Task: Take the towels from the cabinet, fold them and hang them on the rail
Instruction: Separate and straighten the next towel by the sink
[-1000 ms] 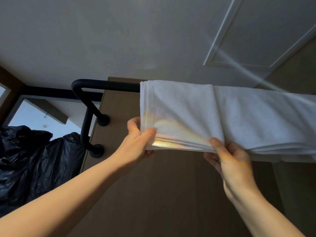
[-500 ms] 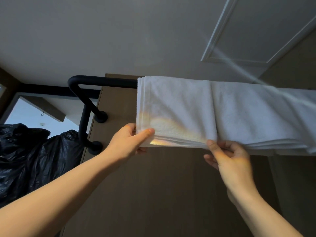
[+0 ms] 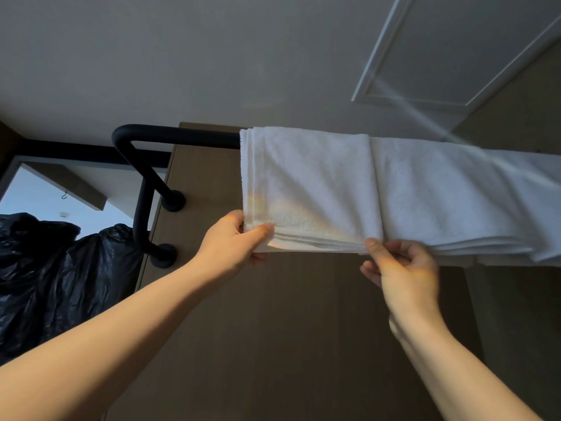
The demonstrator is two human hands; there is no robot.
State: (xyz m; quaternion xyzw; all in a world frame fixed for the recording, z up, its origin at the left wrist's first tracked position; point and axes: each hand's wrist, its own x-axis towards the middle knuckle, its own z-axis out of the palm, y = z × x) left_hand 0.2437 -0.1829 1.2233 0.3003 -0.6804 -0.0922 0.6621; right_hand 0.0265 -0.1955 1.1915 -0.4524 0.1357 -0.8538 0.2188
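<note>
A folded white towel [image 3: 306, 183] hangs over the black rail [image 3: 182, 136], high on a brown cabinet wall. My left hand [image 3: 233, 238] pinches its lower left corner between thumb and fingers. At the lower right corner, my right hand [image 3: 400, 271] has its thumb on the front of the bottom edge with the fingers curled just beneath. A second folded white towel [image 3: 455, 199] hangs on the same rail directly to the right, touching the first. The rail's right end is hidden under the towels.
The rail bends down at its left end into two round wall mounts [image 3: 173, 202]. Black plastic bags [image 3: 54, 275] bulge at the left. A white ceiling with a framed hatch [image 3: 455, 50] is overhead.
Both hands stay at the towel's bottom corners. My right hand has slipped a little lower, so its thumb now sits at the very edge.
</note>
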